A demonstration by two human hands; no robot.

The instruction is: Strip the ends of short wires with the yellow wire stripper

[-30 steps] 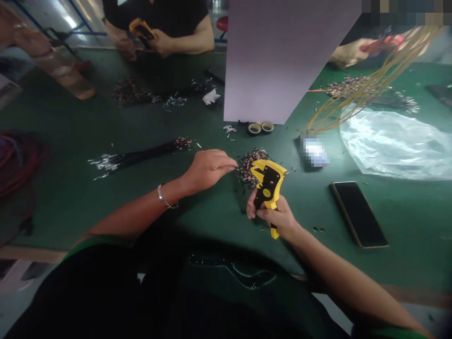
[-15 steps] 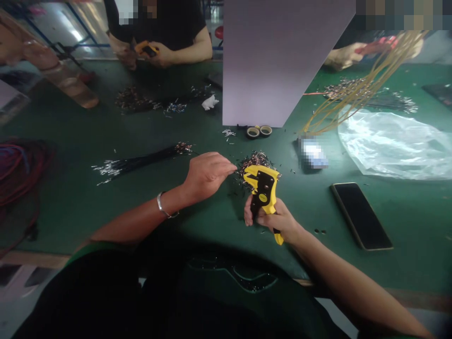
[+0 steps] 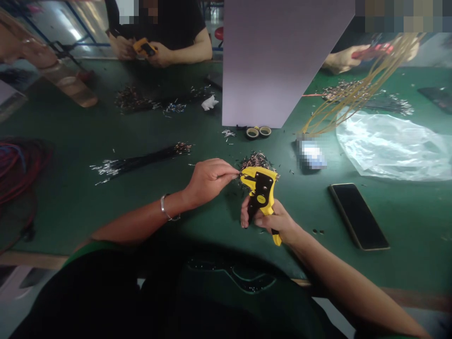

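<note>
My right hand [image 3: 270, 217] is wrapped round the handles of a yellow and black wire stripper [image 3: 262, 190], held upright with its jaws pointing left. My left hand [image 3: 213, 181] pinches a thin black wire [image 3: 239, 174] at the mouth of the jaws; most of the wire is hidden by the fingers. Behind the tool lies a pile of short wire scraps [image 3: 257, 159] on the green table. Left of my left hand rests a bundle of black wires [image 3: 144, 159], with silvery ends at the left and coppery ends at the right.
A phone [image 3: 358, 215] lies to the right, near a clear plastic bag [image 3: 391, 146]. Two tape rolls [image 3: 252, 133] sit below a pale upright panel [image 3: 275, 61]. Across the table, one co-worker's hand [image 3: 160, 54] holds an orange tool; another co-worker handles yellow wires [image 3: 374, 89]. Red cable coils [image 3: 21, 169] lie left.
My left hand has moved slightly right and down, bringing the wire up to the stripper's jaws. The stripper has shifted a little left.
</note>
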